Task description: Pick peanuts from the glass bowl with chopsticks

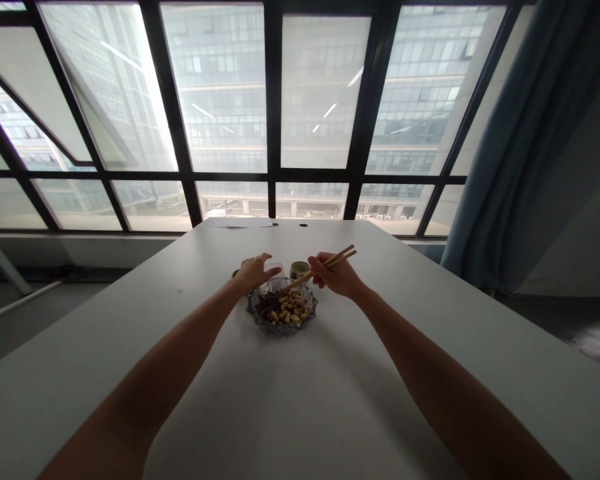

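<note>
A scalloped glass bowl (255, 311) sits in the middle of the white table (300, 393), filled with pale nuts on the right and dark seeds on the left. My right hand (336, 275) grips a pair of wooden chopsticks (330, 261) whose tips point down into the bowl. My left hand (255, 270) rests at the bowl's far left rim, fingers curved around a clear glass (275, 269) that is hard to make out. A small green-and-white cup (299, 269) stands just behind the bowl between my hands.
The table ends at a wall of dark-framed windows (273, 133). A blue curtain (530, 133) hangs at the right. Papers (237, 224) and a small dark spot (303, 225) lie at the table's far edge.
</note>
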A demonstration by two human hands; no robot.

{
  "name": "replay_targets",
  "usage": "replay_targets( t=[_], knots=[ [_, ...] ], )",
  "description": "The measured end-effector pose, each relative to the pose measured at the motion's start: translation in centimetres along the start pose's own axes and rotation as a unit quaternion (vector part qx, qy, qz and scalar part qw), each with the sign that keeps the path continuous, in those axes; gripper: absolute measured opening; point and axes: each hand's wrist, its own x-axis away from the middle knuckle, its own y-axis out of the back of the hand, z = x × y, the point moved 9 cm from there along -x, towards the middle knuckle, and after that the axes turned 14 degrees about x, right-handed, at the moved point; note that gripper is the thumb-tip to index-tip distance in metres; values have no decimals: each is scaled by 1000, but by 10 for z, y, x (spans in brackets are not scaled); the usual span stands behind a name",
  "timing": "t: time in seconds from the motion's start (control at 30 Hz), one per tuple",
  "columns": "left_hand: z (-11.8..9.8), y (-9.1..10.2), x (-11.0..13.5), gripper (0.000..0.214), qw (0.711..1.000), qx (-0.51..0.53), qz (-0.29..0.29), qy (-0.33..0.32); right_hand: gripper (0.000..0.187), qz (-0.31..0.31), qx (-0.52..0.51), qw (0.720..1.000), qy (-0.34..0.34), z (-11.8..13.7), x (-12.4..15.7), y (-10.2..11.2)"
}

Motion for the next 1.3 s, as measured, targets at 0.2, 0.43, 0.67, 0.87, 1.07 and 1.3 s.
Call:
replay_targets(
  t=[0.2,0.43,0.67,0.87,1.07,1.3],
  knots=[
    [37,30,47,58,994,28,-100,-16,52,14,-14,1000,-9,-1,1,-12],
    [83,20,82,89,980,138,-124,68,52,26,-55,997,-53,-11,1,-23],
    [86,19,85,87,975,159,-129,91,52,-8,-72,995,-67,-11,1,-12],
    [83,25,85,80,969,182,-160,53,57,-83,-98,985,-120,-34,0,3],
    [83,26,85,76,965,192,-174,39,54,-134,-109,978,-118,-40,1,9],
    [85,26,85,75,965,190,-175,47,41,-201,13,979,-10,-12,17,-4]
  ],
)
